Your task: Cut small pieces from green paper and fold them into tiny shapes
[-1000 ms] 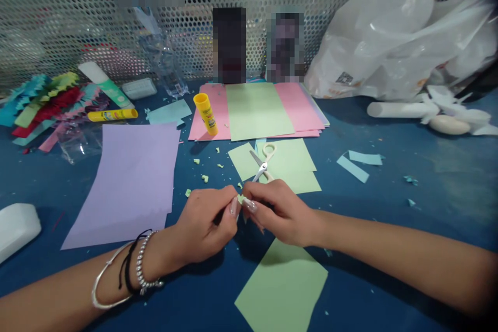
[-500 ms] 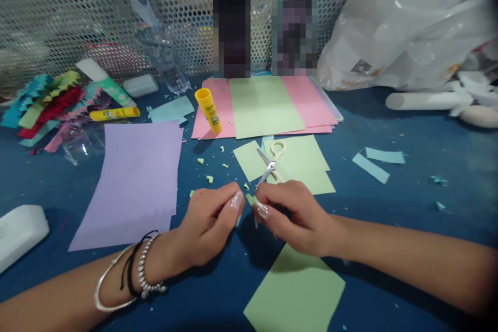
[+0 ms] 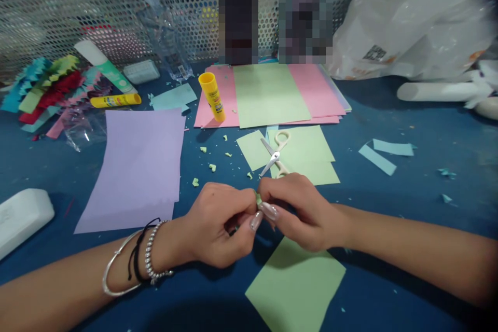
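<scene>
Beyond the near green sheet [image 3: 295,290], the left hand [image 3: 227,223] and right hand [image 3: 301,212] pinch 1 small green paper piece [image 3: 259,199] between them; light, close fingertip pressure should control it best, away from the farther scissors [image 3: 275,155].

The left forearm [image 3: 73,280] slants in from the near left, the right forearm [image 3: 412,246] from the right. The left hand [image 3: 223,225] and right hand [image 3: 299,212] meet near the centre, fingers curled, thumbs pinching toward the index fingers.
</scene>
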`<state>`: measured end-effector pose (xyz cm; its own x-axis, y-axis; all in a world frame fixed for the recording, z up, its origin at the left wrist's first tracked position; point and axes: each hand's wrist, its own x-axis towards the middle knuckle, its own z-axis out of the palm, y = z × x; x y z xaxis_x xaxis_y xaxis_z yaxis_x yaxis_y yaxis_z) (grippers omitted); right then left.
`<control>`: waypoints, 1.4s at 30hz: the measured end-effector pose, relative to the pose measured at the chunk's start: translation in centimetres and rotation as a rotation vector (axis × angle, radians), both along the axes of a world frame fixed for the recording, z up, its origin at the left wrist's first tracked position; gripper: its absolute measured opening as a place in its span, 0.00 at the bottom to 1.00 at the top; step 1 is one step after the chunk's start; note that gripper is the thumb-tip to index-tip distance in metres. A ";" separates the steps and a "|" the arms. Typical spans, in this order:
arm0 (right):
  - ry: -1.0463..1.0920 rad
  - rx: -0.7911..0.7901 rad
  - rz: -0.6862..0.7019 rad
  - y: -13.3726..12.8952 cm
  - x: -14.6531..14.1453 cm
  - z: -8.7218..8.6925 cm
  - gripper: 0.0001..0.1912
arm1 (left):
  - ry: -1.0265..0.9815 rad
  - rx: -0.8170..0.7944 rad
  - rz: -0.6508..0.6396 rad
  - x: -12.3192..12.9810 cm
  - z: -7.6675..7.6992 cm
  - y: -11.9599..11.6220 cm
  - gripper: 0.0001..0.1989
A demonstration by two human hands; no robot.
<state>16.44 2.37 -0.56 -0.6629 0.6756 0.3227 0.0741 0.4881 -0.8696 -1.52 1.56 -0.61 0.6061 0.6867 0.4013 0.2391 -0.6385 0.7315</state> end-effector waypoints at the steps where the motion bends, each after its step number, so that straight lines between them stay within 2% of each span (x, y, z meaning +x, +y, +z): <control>1: -0.006 -0.004 0.007 0.0 0.0 0.0 0.05 | -0.007 -0.002 -0.002 0.0 0.0 0.0 0.11; 10: -0.017 0.002 0.018 0.2 -0.1 0.1 0.04 | 0.004 -0.016 -0.018 0.0 -0.3 0.0 0.11; 21: -0.040 0.008 0.006 0.2 -0.1 0.3 0.07 | 0.024 0.008 -0.036 -0.1 0.3 -0.1 0.10; 28: -0.037 0.025 0.023 0.1 -0.1 0.2 0.05 | 0.052 -0.003 -0.077 0.0 0.4 0.4 0.11; 35: -0.103 0.158 -0.044 0.0 -0.3 -0.1 0.03 | 0.103 -0.052 0.082 0.2 0.8 0.4 0.19; 42: -0.068 0.084 -0.107 -0.1 -0.1 0.1 0.07 | 0.073 -0.232 0.123 0.1 1.1 0.7 0.19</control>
<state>16.34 2.25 -0.44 -0.6110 0.7159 0.3379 0.1864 0.5450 -0.8174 -1.37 2.26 0.48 0.5343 0.8252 0.1830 0.3622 -0.4191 0.8326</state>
